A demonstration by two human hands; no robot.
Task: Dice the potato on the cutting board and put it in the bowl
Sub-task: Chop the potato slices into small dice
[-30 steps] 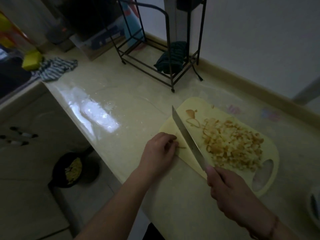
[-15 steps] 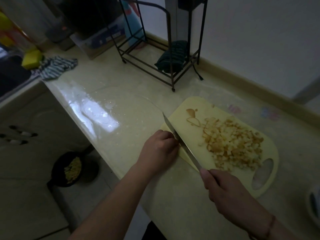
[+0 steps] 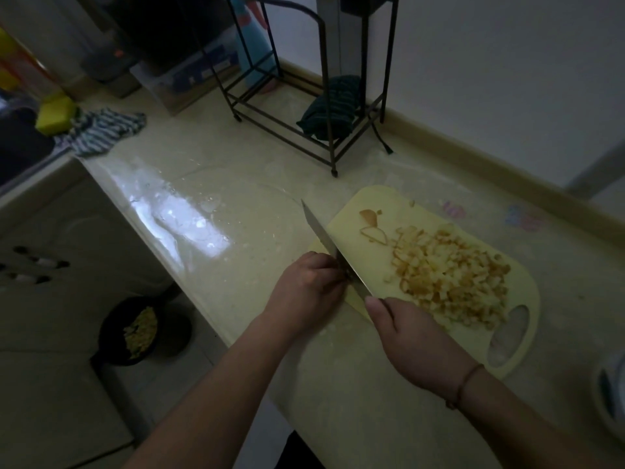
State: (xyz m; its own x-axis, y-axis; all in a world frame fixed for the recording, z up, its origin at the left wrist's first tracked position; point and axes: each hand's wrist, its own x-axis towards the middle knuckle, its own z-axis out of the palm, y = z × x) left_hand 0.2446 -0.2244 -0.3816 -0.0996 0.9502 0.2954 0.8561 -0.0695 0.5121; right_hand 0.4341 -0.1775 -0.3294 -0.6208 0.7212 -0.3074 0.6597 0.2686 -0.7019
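A pale yellow cutting board (image 3: 358,211) lies on the counter with a heap of diced potato (image 3: 449,279) on its right half and two peel scraps (image 3: 372,228) near its far end. My right hand (image 3: 409,336) grips the handle of a long knife (image 3: 324,238), whose blade runs along the board's left edge. My left hand (image 3: 307,289) is curled at that left edge, right against the blade; what it pinches is hidden. Part of a white bowl (image 3: 608,394) shows at the right edge of the view.
A black wire rack (image 3: 304,130) with a dark folded cloth (image 3: 331,106) stands at the back of the counter. A striped rag (image 3: 101,130) and a yellow sponge (image 3: 54,113) lie at far left. A black pan (image 3: 142,330) sits on the floor below the counter edge.
The knife has shifted left from the board's middle to its left edge. My left hand has closed up and now sits against the blade.
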